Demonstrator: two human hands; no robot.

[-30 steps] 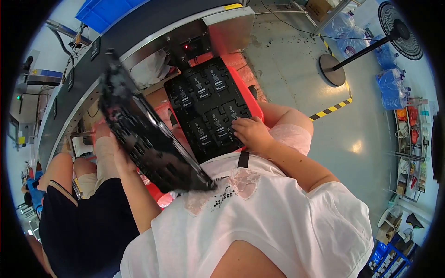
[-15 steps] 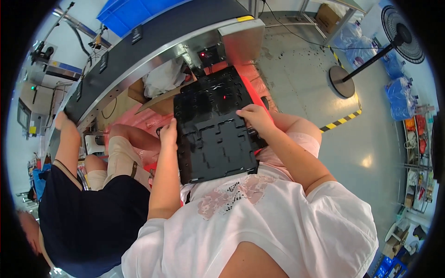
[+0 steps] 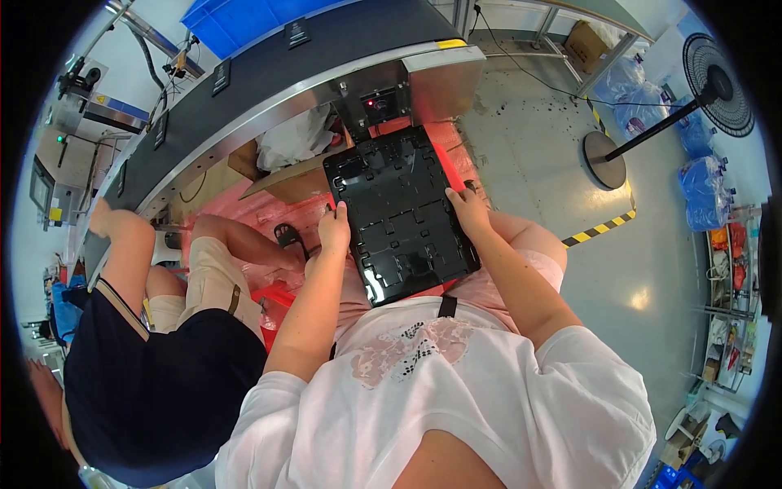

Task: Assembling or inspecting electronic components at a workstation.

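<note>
A glossy black moulded plastic tray (image 3: 401,213) with rows of recesses lies over my lap. My left hand (image 3: 334,229) grips its left edge, thumb on the rim and fingers out of sight beneath. On the opposite side my right hand (image 3: 467,212) holds the right edge in the same way. The far end of the tray reaches close to the metal frame below the conveyor. Something red (image 3: 447,165) shows along the tray's far right side; most of it is hidden.
A dark conveyor belt (image 3: 265,61) carries several small flat black pieces (image 3: 221,77). Behind it stands a blue crate (image 3: 232,24). A co-worker in a dark shirt (image 3: 167,383) sits at my left. A black pedestal fan (image 3: 604,160) and blue-tinted water bottles (image 3: 702,186) stand at the right.
The tray has shifted right and appears smaller, with different reflections on its surface. Both my hands still grip its sides. The black pieces on the belt have travelled right.
</note>
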